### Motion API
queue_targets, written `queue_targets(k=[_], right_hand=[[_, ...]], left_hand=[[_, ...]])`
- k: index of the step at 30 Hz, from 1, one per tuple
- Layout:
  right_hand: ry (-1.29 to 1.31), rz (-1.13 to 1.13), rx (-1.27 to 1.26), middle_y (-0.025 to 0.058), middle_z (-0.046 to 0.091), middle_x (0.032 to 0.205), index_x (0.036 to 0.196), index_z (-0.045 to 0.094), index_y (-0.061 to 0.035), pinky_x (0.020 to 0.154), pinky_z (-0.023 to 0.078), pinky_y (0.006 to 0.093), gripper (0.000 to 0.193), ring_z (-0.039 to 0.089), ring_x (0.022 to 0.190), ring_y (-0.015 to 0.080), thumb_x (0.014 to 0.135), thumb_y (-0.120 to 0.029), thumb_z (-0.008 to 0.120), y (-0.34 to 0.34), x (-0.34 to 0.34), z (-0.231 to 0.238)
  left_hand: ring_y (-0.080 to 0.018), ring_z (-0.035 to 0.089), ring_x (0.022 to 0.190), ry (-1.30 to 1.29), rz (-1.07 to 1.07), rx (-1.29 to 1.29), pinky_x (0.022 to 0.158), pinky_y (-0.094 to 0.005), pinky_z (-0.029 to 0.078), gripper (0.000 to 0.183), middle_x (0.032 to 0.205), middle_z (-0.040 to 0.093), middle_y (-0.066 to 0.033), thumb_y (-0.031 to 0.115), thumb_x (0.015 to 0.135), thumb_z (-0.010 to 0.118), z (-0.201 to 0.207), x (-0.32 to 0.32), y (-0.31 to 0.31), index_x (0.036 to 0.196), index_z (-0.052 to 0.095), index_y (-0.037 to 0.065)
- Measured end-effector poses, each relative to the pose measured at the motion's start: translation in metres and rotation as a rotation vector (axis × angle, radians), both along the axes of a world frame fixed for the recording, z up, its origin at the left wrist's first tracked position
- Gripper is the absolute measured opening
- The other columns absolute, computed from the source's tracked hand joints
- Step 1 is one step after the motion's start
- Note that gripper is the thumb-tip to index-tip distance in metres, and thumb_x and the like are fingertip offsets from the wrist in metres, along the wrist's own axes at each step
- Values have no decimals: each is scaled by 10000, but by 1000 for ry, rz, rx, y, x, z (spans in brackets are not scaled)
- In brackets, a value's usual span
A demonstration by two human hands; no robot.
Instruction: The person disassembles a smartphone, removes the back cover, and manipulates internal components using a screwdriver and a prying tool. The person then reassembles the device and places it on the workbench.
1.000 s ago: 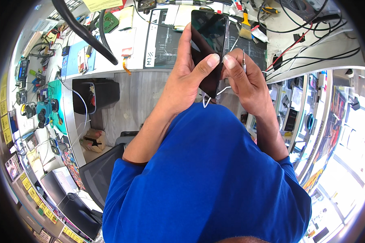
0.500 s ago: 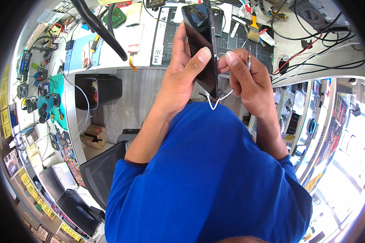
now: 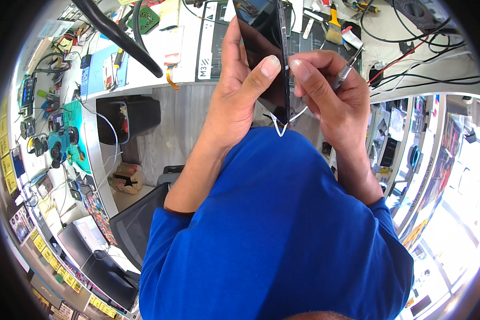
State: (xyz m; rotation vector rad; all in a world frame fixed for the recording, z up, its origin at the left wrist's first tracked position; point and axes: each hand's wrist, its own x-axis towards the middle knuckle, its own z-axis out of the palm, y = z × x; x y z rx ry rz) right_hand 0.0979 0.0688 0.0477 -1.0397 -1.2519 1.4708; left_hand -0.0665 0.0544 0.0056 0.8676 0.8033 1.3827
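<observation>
A black glossy smartphone (image 3: 266, 58) stands on its long edge, its screen turned to the left. My left hand (image 3: 240, 101) grips it, with the thumb on the screen and the fingers behind. On the other side, my right hand (image 3: 336, 96) has thumb and index finger pinched at the phone's side edge; anything tiny between them cannot be made out. Held in that same hand is a small silver screwdriver (image 3: 345, 73), its tip pointing up and right. A white cable (image 3: 281, 131) loops at the phone's lower end, and where it attaches is hidden.
Beyond my hands, a dark work mat (image 3: 210, 48) lies on the white bench. A yellow-handled brush (image 3: 334, 29) and a white tube (image 3: 352, 38) are on it. Black cables (image 3: 410, 82) run along the right. A thick black arm (image 3: 117, 37) crosses upper left; a dark bin (image 3: 138, 118) stands below.
The screwdriver has swung from upright to slanting right in my right hand. The phone has turned more edge-on and shifted slightly upward in view.
</observation>
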Motion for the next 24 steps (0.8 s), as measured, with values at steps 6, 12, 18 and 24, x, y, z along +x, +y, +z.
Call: queue_targets(k=[6,12,18,24], right_hand=[[4,-20,9,-5,685,811,1050,740,11,649,460,204,172,577,726,36,979,-145,752,0,1,-2],[-31,-21,-6,7,694,820,1046,736,16,649,475,212,154,582,716,48,974,-119,750,0,4,-1],[31,-29,-57,19,710,840,1087,745,4,597,423,199,199,552,681,39,1009,-176,711,1,8,-2],[-78,-122,-84,-19,607,675,1134,754,-26,500,321,199,288,459,553,22,1020,-286,709,4,14,-24]], left_hand=[[-197,460,1360,32,-38,-46,1141,-361,364,904,1478,470,-100,293,1015,689,7,0,-1,1674,94,127],[-203,461,1371,24,-9,-1,1143,-368,380,905,1511,439,-106,276,1014,691,4,5,-1,1672,90,120],[-202,444,1394,-61,29,1,1163,-362,378,920,1536,413,-111,192,1003,702,11,14,1,1665,71,92],[-203,427,1402,126,66,-11,1172,-350,349,866,1538,415,-136,214,1014,680,8,20,2,1662,121,84]])
